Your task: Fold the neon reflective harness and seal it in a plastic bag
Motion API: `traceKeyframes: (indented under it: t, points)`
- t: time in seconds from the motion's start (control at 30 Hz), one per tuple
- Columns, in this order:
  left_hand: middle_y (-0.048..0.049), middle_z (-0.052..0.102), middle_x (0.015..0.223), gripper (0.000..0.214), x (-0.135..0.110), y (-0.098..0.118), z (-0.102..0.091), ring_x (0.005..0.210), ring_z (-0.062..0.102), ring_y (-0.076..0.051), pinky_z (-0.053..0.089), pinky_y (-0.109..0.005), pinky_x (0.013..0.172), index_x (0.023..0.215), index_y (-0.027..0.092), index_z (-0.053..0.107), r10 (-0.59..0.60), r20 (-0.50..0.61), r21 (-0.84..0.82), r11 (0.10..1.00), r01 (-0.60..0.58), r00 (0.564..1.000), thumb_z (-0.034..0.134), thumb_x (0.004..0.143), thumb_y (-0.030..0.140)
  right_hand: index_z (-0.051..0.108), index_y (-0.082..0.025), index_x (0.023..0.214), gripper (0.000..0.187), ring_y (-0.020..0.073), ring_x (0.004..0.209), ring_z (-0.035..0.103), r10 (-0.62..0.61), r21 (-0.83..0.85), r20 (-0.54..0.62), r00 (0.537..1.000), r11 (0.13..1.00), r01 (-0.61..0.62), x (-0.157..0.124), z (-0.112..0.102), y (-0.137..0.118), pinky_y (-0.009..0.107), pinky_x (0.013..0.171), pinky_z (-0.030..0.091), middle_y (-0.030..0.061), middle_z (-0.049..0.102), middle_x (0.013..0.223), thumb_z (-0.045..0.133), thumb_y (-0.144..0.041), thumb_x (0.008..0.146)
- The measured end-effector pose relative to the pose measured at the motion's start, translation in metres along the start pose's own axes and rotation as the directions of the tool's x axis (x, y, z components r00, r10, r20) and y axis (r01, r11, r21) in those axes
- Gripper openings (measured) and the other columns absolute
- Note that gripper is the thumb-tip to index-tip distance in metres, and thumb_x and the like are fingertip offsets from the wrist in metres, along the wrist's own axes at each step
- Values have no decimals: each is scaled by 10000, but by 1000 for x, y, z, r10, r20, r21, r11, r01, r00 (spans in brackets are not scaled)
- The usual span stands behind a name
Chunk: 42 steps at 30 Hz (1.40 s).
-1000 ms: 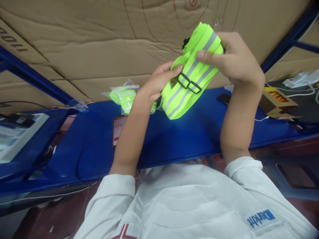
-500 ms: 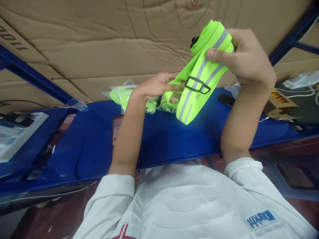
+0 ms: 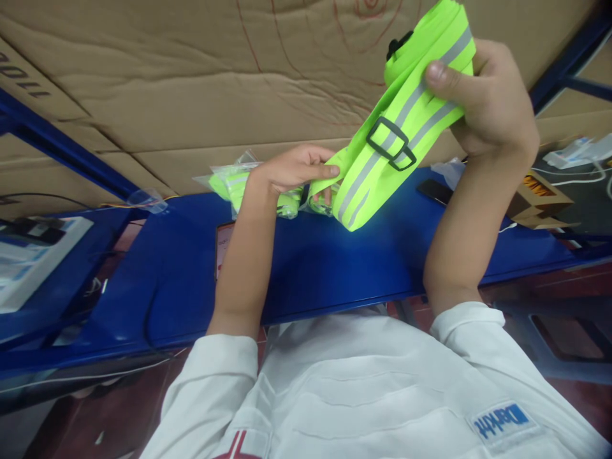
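Note:
A neon-yellow reflective strap [image 3: 382, 159] with grey stripes and a black plastic buckle [image 3: 391, 143] stretches between my hands above the blue shelf edge [image 3: 306, 261]. My right hand [image 3: 488, 95] grips its folded upper end, raised high at the right. My left hand [image 3: 291, 169] pinches the lower end, just above bagged straps [image 3: 239, 185] lying on the shelf.
Large flattened cardboard [image 3: 215, 83] lies beyond the blue shelf. A dark phone [image 3: 433, 189] rests to the right of the strap, an open small carton [image 3: 535, 197] and white cables farther right. A white box [image 3: 33, 261] sits at the left.
My right hand has lifted the folded end up and to the right, drawing the strap out longer. My left hand has dropped slightly toward the bagged straps.

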<state>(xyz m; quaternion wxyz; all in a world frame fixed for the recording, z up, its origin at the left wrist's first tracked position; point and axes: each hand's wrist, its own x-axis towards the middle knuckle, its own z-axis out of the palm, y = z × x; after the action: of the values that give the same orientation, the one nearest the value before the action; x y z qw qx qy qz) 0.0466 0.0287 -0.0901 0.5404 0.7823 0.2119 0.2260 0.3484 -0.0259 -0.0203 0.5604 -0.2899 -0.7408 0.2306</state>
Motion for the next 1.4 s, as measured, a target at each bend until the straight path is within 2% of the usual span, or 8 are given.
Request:
traceKeyframes:
  t: [0.17,0.3,0.5,0.63,0.83,1.03,1.27,1.4]
  points:
    - [-89,850,1085,518,10,-4,2,1177,803,-330,658,-427,1041,1109,198,848,1,-12,169,986,1,1000,986,811,599,882,-285,975,372,364,1012,818,54,-4,-3,999,999,-54,4,-2,12,466,875,671,63,857,1081,953,-609,807]
    - [-75,799,1394,791,11,-5,8,1484,641,-373,570,-473,1248,1361,259,778,86,-2,-68,994,-86,996,1088,662,462,862,-272,961,380,373,1036,819,90,-11,71,993,996,-89,7,5,16,479,881,649,78,851,1054,953,-605,801]
    - [23,410,1847,803,1,1,-5,1800,167,-311,210,-476,1482,1606,311,597,195,-216,-70,974,-215,957,917,879,432,841,-267,994,299,326,945,769,110,-68,111,988,992,-102,5,21,-5,450,862,589,64,833,1067,947,-458,789]
    - [10,536,1755,758,12,10,16,1719,398,-292,375,-395,1424,1576,337,602,358,-296,-48,920,-388,886,889,891,487,784,-254,964,215,275,857,672,107,-253,163,981,965,-63,3,33,-19,403,782,513,46,771,976,858,-416,844]
    - [-67,777,1348,547,40,-2,61,1382,732,-366,643,-513,1157,1364,211,670,154,-355,-93,976,-199,922,902,903,395,738,-329,1164,182,353,1214,656,75,-487,238,968,872,52,-3,44,-46,466,1158,506,36,748,1300,709,-398,998]
    - [-118,822,1297,691,33,0,64,1265,798,-390,698,-496,1063,1289,184,750,153,-37,-239,958,-157,988,1070,721,413,746,-342,1226,218,352,1284,648,18,-477,182,983,876,73,-4,44,-48,450,1206,499,13,740,1352,717,-428,1027]
    - [-128,865,1099,459,21,6,38,1084,852,-346,694,-486,1048,1129,165,815,106,-14,-53,993,-107,994,1040,775,351,809,-223,1050,163,256,915,673,73,-412,197,978,911,15,-5,32,-38,391,837,504,42,782,1052,768,-363,976]
    - [-146,871,1097,420,7,18,26,1063,852,-366,691,-531,1047,1117,181,845,62,98,-57,997,-56,993,1037,806,388,816,-241,924,328,257,765,693,235,-66,190,953,972,-227,1,40,-18,375,671,536,56,795,891,912,-545,846]
